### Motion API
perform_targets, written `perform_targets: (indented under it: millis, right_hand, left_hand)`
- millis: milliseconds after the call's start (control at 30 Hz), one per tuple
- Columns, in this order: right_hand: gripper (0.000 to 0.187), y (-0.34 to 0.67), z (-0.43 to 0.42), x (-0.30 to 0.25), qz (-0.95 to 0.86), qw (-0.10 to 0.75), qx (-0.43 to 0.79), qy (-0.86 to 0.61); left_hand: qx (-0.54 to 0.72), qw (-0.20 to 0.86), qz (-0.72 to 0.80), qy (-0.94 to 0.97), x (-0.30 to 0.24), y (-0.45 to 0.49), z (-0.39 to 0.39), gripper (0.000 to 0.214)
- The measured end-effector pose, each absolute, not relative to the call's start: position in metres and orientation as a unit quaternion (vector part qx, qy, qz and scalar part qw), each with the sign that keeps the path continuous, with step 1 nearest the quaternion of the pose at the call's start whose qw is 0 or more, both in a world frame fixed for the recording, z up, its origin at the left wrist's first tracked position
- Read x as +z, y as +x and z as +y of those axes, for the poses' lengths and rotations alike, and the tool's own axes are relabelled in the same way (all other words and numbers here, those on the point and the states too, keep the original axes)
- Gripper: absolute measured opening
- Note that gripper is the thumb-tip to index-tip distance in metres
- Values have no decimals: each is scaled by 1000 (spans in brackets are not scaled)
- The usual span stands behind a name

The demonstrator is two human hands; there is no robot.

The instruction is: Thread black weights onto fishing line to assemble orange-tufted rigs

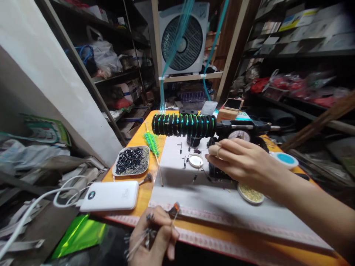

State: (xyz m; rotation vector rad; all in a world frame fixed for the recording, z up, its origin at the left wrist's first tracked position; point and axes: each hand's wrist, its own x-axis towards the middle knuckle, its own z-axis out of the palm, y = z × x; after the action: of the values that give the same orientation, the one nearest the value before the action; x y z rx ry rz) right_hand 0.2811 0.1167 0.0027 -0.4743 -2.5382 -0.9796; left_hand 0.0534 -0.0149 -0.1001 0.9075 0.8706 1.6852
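Left hand [155,236] grips thin wires [137,244], an orange-and-black tuft [175,207] just beyond its fingertips; right hand [238,159], fingers bunched, grip unclear, is near the ringed black roller [184,125].

"What does your left hand [155,236] hold?"
"Thin, dark-tipped stalks [136,244]. My right hand [238,159] hangs near a small, round white dish [196,160] and a black, ribbed cylinder [183,125] with green strands."

Nothing readable — the power bank [116,197] bears only blurred marks.
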Motion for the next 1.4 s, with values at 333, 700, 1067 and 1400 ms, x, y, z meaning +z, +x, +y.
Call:
perform_targets:
  millis: [333, 700, 1067, 1400]
  right_hand:
    - [59, 248, 38, -40, -961, 193, -185, -68]
    - [43, 198, 10, -84, -936, 247, 141, -209]
    - [22, 205, 23, -62, -862, 289, 344, -233]
    - [23, 220, 56, -56, -799, 333, 384, -320]
  left_hand:
    - [642, 443, 456, 429, -96, 45, -7, 15]
    - [624, 459, 485, 407, -96, 9, -32, 18]
    - [618, 480, 446, 434, -85, 28, -24, 18]
    - [451, 256, 555, 650, -101, 16, -4, 41]
